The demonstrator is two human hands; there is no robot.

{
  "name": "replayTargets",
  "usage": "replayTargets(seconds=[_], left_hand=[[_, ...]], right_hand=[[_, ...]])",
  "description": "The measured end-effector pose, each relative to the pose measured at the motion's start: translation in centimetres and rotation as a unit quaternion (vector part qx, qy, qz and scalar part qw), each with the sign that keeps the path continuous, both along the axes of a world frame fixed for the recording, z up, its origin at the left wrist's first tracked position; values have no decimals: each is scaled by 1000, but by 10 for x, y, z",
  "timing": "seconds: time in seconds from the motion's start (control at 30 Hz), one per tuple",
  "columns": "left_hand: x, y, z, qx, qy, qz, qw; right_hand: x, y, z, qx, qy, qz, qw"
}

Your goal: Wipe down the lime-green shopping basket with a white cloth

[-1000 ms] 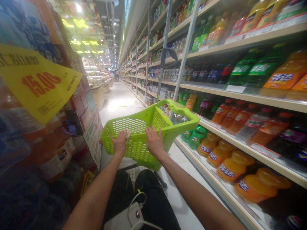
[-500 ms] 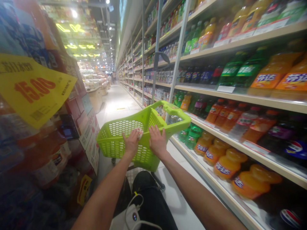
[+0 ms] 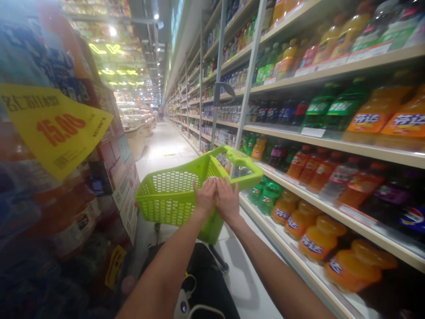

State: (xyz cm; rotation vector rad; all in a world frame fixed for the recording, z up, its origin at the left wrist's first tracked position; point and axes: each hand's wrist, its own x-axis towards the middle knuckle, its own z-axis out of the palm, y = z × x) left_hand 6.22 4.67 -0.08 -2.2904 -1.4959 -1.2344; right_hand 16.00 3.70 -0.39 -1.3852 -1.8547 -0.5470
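Observation:
A lime-green plastic shopping basket (image 3: 166,195) on wheels stands tilted in the aisle in front of me, its handle (image 3: 244,161) raised on the right side. My left hand (image 3: 205,197) and my right hand (image 3: 227,199) lie side by side, touching, on the basket's near rim, with their fingers curled over the edge. The inside of the basket shows nothing in it. No cloth or paper shows in my left hand now.
Shelves of orange, green and dark soda bottles (image 3: 315,230) run along the right. A stack of goods with a yellow price sign (image 3: 56,128) crowds the left. The white aisle floor (image 3: 166,141) stretches ahead. A small device on a cable (image 3: 182,305) hangs at my lap.
My left hand slid right along the basket rim until it met my right hand. The small white thing under its fingers is no longer visible. The basket shifted slightly.

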Motion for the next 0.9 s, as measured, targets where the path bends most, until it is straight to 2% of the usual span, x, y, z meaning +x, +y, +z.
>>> replayTargets(seconds=[0.17,0.3,0.4,0.53,0.63,0.7,0.8,0.9], left_hand=[[17,-1,7,31,2,-46,998],[9,-4,-2,34,20,-46,998],[-20,-6,-16,13,25,-6,1000],[-85,-7,-33,-25,37,70,997],[-128,-8,-38,-42,27,132,990],[-141,-8,-38,-49,24,153,987],[-133,-9,-36,-40,40,138,989],[-116,-8,-38,-27,77,78,994]], right_hand=[[16,5,0,49,12,-22,998],[29,2,-3,61,6,-38,997],[33,-4,-7,51,-4,-39,998],[25,-10,-11,32,-9,-24,999],[10,-11,-12,13,-20,6,1000],[-3,-10,-12,-4,-26,22,999],[-22,-8,-14,-23,-34,33,999],[-34,-4,-18,-33,-47,47,997]])
